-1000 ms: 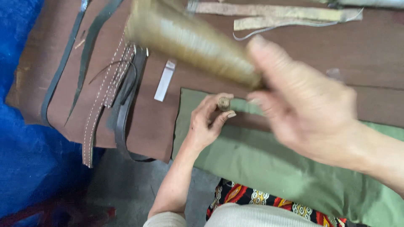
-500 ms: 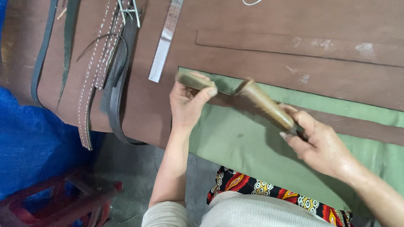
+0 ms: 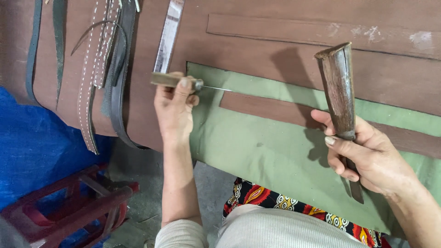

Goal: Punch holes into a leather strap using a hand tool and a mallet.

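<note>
Left hand [image 3: 173, 108] fingers closed round awl [image 3: 183, 82] over green cloth [image 3: 257, 156] | right hand [image 3: 367, 156] fist grips horn-shaped tool [image 3: 339, 87] above same cloth

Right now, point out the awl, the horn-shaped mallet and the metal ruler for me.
awl [image 3: 171, 80]: head view, on its wooden handle, in the left hand.
horn-shaped mallet [image 3: 339, 82]: head view, on its wide upper body, in the right hand.
metal ruler [image 3: 167, 34]: head view, mid-length of the strip.
</note>
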